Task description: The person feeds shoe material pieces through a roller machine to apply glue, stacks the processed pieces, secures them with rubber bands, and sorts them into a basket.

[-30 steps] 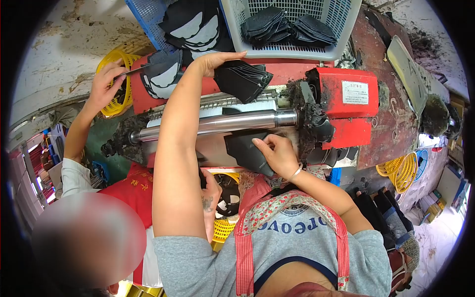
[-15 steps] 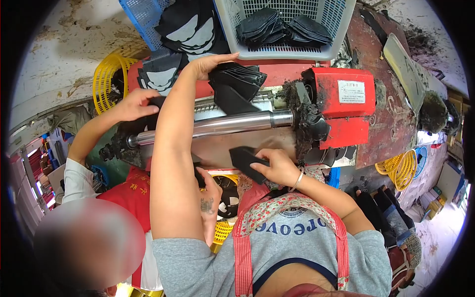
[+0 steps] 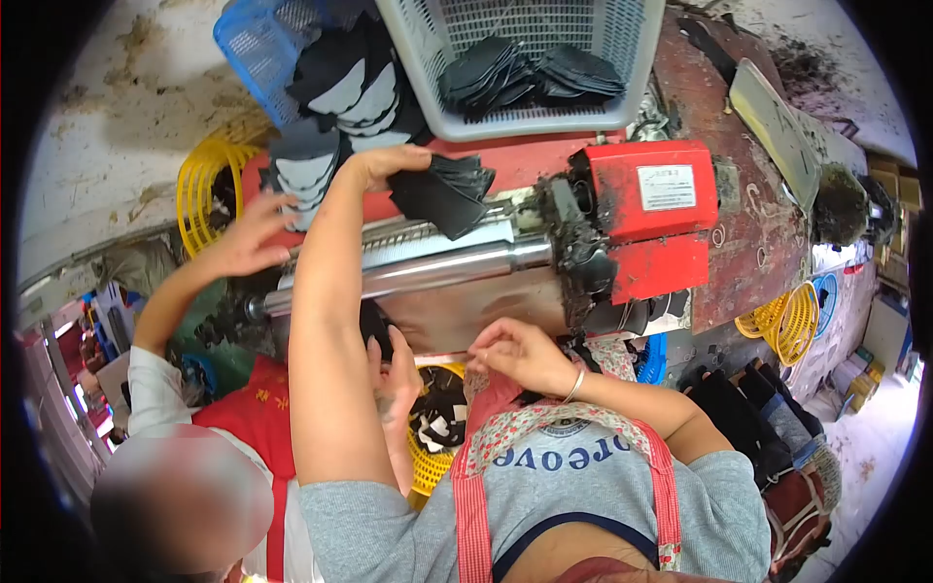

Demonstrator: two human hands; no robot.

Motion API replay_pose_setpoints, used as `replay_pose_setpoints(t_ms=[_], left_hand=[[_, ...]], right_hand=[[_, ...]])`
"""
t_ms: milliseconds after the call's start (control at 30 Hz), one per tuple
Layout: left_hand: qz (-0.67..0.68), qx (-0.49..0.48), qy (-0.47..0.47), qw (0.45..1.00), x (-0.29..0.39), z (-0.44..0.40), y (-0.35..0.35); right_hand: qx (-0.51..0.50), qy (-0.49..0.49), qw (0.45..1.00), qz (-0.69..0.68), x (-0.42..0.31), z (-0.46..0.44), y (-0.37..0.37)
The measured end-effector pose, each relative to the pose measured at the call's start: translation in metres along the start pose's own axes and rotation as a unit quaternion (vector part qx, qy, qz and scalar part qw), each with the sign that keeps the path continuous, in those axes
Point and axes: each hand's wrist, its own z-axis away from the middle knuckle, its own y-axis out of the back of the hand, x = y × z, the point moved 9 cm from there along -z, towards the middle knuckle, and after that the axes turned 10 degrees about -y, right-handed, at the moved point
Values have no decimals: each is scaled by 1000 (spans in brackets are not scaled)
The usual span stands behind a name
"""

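My left hand (image 3: 386, 163) reaches across the machine and grips a fanned stack of flat black pieces (image 3: 442, 194) by its left end, above the metal roller (image 3: 437, 268). Part of that grip is hidden by the hand. My right hand (image 3: 520, 355) is in front of the machine's lower plate (image 3: 486, 309); its fingers are curled together and I see nothing in them. The roller runs sideways into a red machine housing (image 3: 661, 204).
A co-worker's hand (image 3: 251, 238) is spread by the roller's left end; their other hand (image 3: 394, 374) is beside a black piece (image 3: 371, 324). A grey basket (image 3: 515, 128) of black pieces stands behind. White-marked black pieces (image 3: 303, 170) lie left. A yellow basket (image 3: 428, 468) sits below.
The black piece in my right hand is gone from it, and its fingers have curled in. The co-worker's upper hand has opened away from a dark piece. The view has shifted slightly.
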Motion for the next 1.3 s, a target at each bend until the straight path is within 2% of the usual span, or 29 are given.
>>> replay_pose_setpoints(t_ms=[100, 167, 300, 333, 367, 400, 433, 500, 533, 567, 633, 700, 733, 833, 867, 967, 1100, 1233, 1300], left_hand=[[-106, 20, 30, 994, 16, 14, -18], [-114, -29, 27, 993, 28, 15, -32], [-203, -7, -4, 979, 94, 7, -47], [-267, -1, -27, 963, 118, -5, -48], [-300, 100, -83, 945, 148, -11, -47], [-288, 76, -147, 943, 171, -33, -54], [-344, 71, -215, 911, 201, -47, -72], [-415, 168, -360, 819, 243, -73, -94], [-472, 228, -431, 734, 254, -89, -99], [-489, 293, -446, 690, 261, -90, -116], [-503, 336, -521, 602, 261, -110, -136], [-551, 305, -555, 544, 246, -132, -152], [-623, 252, -537, 510, 228, -156, -152], [-726, 234, -468, 446, 202, -175, -153], [-709, 223, -438, 505, 206, -171, -151], [-744, 200, -453, 449, 213, -159, -161], [-707, 219, -444, 505, 220, -158, -158], [-703, 199, -423, 535, 213, -173, -147], [-692, 225, -424, 539, 215, -175, -144]], right_hand=[[4, 1, 997, 81, -5, 1, -2], [4, 15, 996, 89, -3, 0, 2], [2, 16, 995, 97, 0, 2, 5], [1, 11, 995, 102, 0, 2, 5], [-1, 25, 994, 111, -3, 4, 5], [-4, 33, 992, 118, -5, 4, 5], [-8, 39, 991, 125, -5, 5, 5], [-5, 56, 987, 148, -2, 2, 9], [-4, 54, 987, 151, -2, 3, 11], [-3, 52, 987, 154, -3, 3, 14], [9, 92, 980, 175, -11, 5, 20], [18, 109, 979, 173, -18, 5, 26], [22, 89, 979, 181, -21, 7, 30], [35, 84, 979, 181, -5, -2, 40], [32, 78, 978, 189, 0, -5, 41], [22, 79, 976, 201, 10, -12, 37], [12, 117, 975, 187, -8, -4, 31], [5, 124, 971, 205, -12, 0, 30], [6, 129, 970, 204, -14, 2, 30]])
